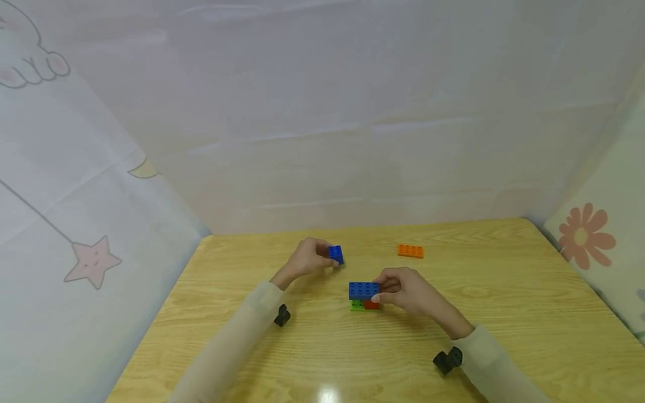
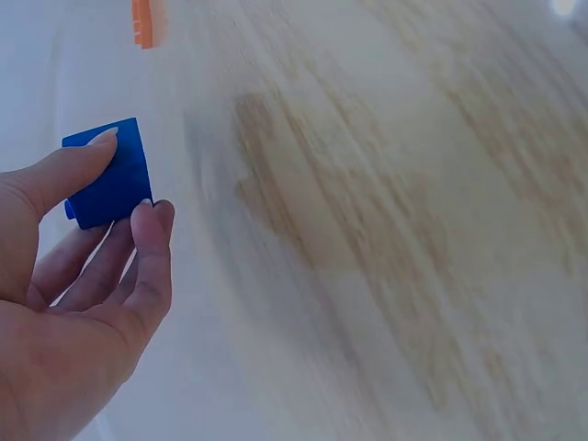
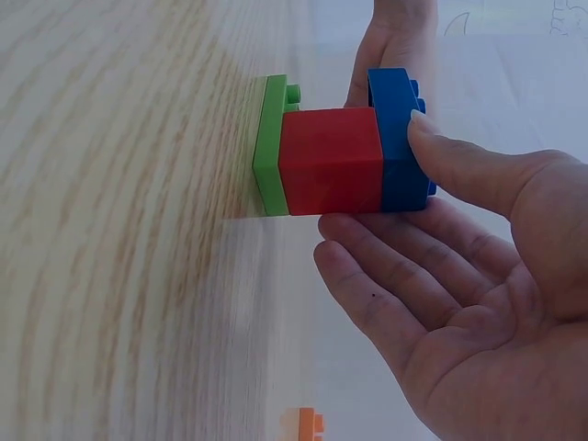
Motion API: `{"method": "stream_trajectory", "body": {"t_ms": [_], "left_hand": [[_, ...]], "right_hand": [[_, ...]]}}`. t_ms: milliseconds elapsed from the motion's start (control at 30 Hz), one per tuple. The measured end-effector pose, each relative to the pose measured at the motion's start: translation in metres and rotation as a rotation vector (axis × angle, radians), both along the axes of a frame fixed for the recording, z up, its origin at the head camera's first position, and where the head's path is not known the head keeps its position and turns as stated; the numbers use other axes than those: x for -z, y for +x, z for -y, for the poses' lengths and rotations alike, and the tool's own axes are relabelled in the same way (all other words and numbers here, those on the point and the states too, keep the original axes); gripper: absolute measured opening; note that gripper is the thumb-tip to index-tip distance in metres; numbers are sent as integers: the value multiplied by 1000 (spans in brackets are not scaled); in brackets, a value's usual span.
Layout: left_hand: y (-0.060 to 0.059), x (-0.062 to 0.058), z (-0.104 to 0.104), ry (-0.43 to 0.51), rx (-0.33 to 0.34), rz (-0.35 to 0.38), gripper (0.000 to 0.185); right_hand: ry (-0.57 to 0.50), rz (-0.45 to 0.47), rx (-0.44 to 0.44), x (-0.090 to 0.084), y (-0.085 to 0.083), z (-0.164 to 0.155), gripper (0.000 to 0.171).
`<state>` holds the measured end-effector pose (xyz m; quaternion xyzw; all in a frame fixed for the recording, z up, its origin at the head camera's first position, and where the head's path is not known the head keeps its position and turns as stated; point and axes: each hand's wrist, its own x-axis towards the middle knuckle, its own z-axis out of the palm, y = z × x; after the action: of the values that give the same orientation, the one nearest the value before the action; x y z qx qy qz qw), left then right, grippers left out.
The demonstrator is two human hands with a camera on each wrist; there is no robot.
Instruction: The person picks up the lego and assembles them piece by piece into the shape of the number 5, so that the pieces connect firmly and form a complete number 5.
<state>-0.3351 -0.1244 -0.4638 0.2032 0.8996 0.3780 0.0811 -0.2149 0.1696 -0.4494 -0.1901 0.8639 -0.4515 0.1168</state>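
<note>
Wood-grain surface, and the landmark is the stack near its middle: green plate at the bottom, red brick on that, blue brick on top.

Right hand is on the stack from the right. Thumb presses the blue brick's edge, and the other fingers lie fairly straight along the stack's side (more a steadying touch than a closed grasp).

Left hand is up and to the left of the stack, near but not touching it. Its fingers are narrow, pinching a small blue block between thumb and fingertips. From the left wrist view the block looks clear of the surface; the view is motion-blurred, so I can't say for sure.

Orange plate lies flat on the surface behind and to the right of the stack, well apart from both hands.

Pale printed sheets wall in the surface on the left, back and right.
</note>
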Motion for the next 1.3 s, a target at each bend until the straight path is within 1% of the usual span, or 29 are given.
{"method": "stream_trajectory", "body": {"t_ms": [100,200,300,567,667,767,833,933,1133,1200,1300], "left_hand": [[4,-2,1,32,2,-1,47],[10,-7,1,71,2,7,46],[18,-11,0,90,10,11,45],[36,-20,-3,154,71,1,39],[44,-23,-6,206,62,17,42],[53,-26,-9,259,35,43,45],[59,-27,-10,275,16,57,47],[66,-28,-12,295,16,73,45],[77,-26,-12,360,57,105,41],[80,-25,-12,385,56,123,42],[83,-23,-13,401,50,131,43]], "right_hand": [[-2,3,-1,-1,0,0,29],[5,3,3,-1,-1,0,29],[9,2,7,0,-1,0,27],[12,1,2,1,-2,1,29],[18,-9,5,2,-3,1,30],[14,-5,13,3,-3,1,30],[6,4,13,4,-3,0,30],[-9,18,12,5,-4,0,30],[-19,24,16,5,-4,0,29],[-12,14,16,5,-4,0,28],[-4,4,17,5,-3,0,27]]}}
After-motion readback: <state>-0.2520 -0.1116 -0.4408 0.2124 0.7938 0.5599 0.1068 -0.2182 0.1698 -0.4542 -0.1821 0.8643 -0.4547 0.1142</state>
